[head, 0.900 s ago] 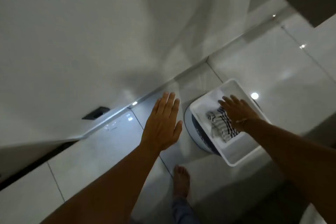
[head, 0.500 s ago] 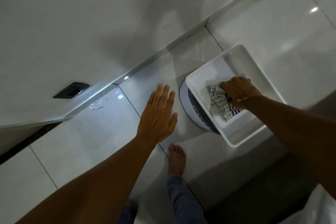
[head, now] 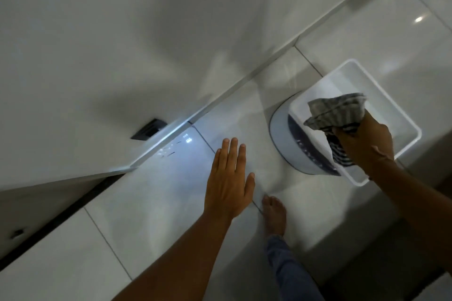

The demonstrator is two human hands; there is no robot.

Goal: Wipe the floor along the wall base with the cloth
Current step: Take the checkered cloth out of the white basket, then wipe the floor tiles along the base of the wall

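A grey striped cloth (head: 336, 111) hangs in the air above the white rectangular tub (head: 401, 120), gripped by my right hand (head: 365, 139). My left hand (head: 230, 179) is stretched out flat with fingers spread, held over the glossy white floor tiles (head: 151, 208) and holding nothing. The wall base (head: 244, 83) runs as a pale strip diagonally from lower left to upper right, just beyond my left hand.
The tub sits on a round white and dark device (head: 286, 139) on the floor. A dark vent plate (head: 148, 129) is set low in the white wall. My bare foot (head: 274, 215) and jeans leg (head: 286, 269) stand on the tiles below my left hand. A dark gap (head: 56, 220) runs along the lower left.
My right hand closed on the cloth inside the tub and lifted it out. The view dropped closer to the floor. My left hand stayed spread.
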